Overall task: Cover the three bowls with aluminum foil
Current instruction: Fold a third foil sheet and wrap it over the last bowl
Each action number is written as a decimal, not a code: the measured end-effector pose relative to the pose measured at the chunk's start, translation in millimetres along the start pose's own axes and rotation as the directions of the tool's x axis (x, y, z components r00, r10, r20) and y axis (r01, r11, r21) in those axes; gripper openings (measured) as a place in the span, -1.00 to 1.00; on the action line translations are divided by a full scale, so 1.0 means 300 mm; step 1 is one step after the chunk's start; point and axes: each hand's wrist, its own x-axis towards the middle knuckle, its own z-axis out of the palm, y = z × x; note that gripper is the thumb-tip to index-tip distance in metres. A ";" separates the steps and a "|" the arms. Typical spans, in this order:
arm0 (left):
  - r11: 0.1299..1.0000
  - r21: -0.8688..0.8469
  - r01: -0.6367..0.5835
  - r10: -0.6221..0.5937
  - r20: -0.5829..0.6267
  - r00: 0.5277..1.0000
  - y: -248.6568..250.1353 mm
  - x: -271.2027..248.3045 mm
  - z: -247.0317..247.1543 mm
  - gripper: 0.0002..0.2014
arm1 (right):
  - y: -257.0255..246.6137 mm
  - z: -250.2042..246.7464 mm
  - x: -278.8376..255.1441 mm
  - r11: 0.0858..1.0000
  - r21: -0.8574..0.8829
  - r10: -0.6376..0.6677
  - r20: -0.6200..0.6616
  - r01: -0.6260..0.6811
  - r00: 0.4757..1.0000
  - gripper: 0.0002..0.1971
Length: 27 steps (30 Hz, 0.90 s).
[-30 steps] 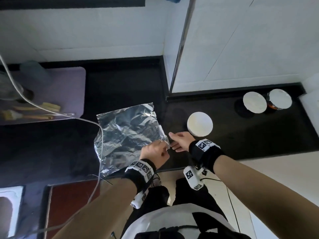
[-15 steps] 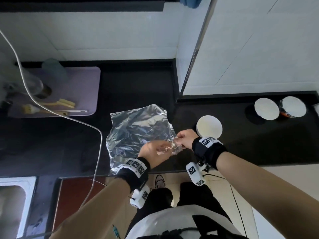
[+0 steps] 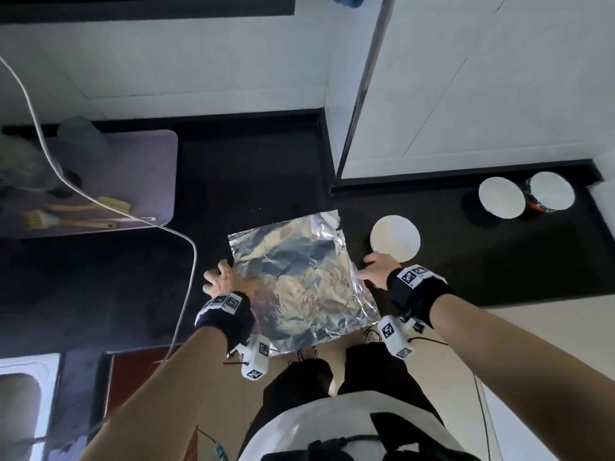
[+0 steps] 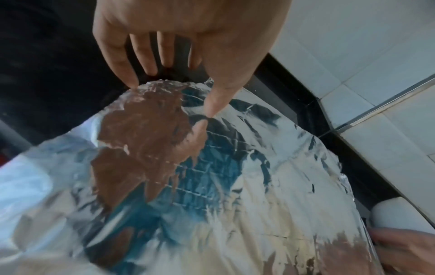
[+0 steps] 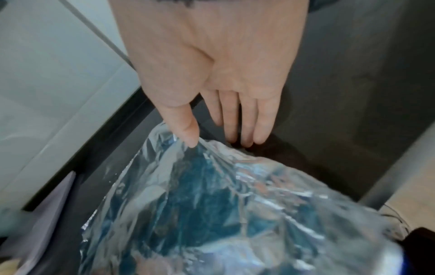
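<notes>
Between both hands' grips (image 3: 222, 279) (image 3: 374, 269), pinched foil sheet (image 3: 299, 281) lies flat, roughly square.

Black wristbands (image 3: 413, 292) with checkered tags

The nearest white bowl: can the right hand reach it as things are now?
Probably yes. The right hand pinches the foil sheet just beside the nearest white bowl, with nothing between them, but it must release the foil first.

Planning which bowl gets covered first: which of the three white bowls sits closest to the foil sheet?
The lone bowl just beyond the right hand, beside the foil; the other two bowls stand paired far right.
</notes>
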 end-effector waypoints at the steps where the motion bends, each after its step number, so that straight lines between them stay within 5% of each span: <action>1: 1.000 0.011 0.019 -0.019 0.006 1.000 0.003 -0.010 0.008 -0.08 | 0.005 -0.003 -0.004 1.000 0.022 -0.019 -0.001 0.019 1.000 -0.65; 3: 1.000 -0.006 0.022 -0.022 0.013 1.000 0.007 -0.023 0.022 -0.05 | 0.013 -0.005 0.000 0.998 0.066 -0.009 0.016 0.008 1.000 -0.52; 7: 0.991 -0.117 -0.058 0.065 0.057 0.996 0.001 -0.043 0.026 -0.05 | 0.024 -0.007 -0.033 0.996 0.088 0.000 -0.006 0.001 1.000 -0.76; 9: 0.986 -0.135 -0.093 0.103 0.067 0.992 -0.003 -0.046 0.020 -0.14 | 0.041 -0.008 -0.047 0.999 0.034 -0.004 -0.042 0.005 0.999 -0.84; 12: 0.981 -0.150 -0.125 0.133 0.042 0.990 -0.007 -0.040 0.010 -0.38 | 0.066 -0.021 -0.061 0.996 0.073 -0.043 -0.106 0.051 0.993 -0.71; 16: 0.976 -0.207 -0.063 0.100 0.176 0.979 -0.033 -0.028 0.000 -0.64 | 0.084 -0.037 -0.081 0.971 0.186 -0.125 -0.154 0.153 0.980 -0.82; 27: 0.969 -0.213 -0.123 0.168 0.211 0.963 -0.088 0.049 0.017 -0.85 | 0.051 -0.056 -0.061 0.913 0.323 -0.180 -0.232 0.251 0.956 -0.75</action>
